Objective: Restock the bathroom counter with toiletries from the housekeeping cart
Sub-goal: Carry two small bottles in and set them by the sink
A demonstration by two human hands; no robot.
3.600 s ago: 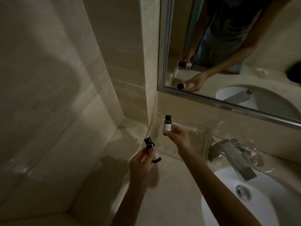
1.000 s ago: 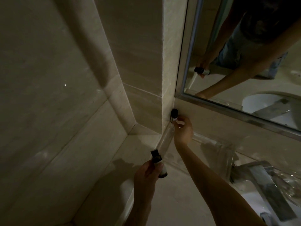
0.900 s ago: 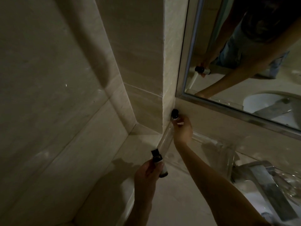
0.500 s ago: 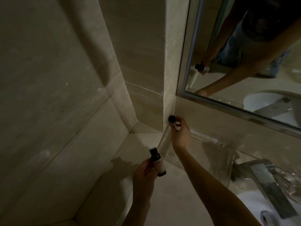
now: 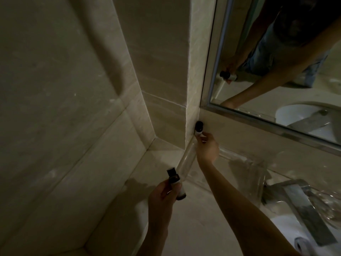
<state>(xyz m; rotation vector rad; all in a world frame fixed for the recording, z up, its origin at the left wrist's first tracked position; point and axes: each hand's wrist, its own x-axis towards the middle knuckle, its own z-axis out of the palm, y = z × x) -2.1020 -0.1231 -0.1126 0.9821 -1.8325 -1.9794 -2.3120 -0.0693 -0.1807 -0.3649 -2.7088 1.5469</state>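
While the right grip (image 5: 207,149) pinches a small black-capped bottle (image 5: 199,127) cap-up at frame centre, the left grip (image 5: 162,197) (lower left) clasps a second tilted bottle (image 5: 175,180).

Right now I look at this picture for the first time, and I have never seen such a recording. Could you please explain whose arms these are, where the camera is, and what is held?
There is no machine here. A person wears one camera on the head, looking down at their own two hands. The left hand holds a dark-capped bottle above the stone counter. The right hand pinches a second bottle in the back corner, under the mirror and over a clear tray. The mirror reflects the same person. On the right are a metal faucet and a white sink.
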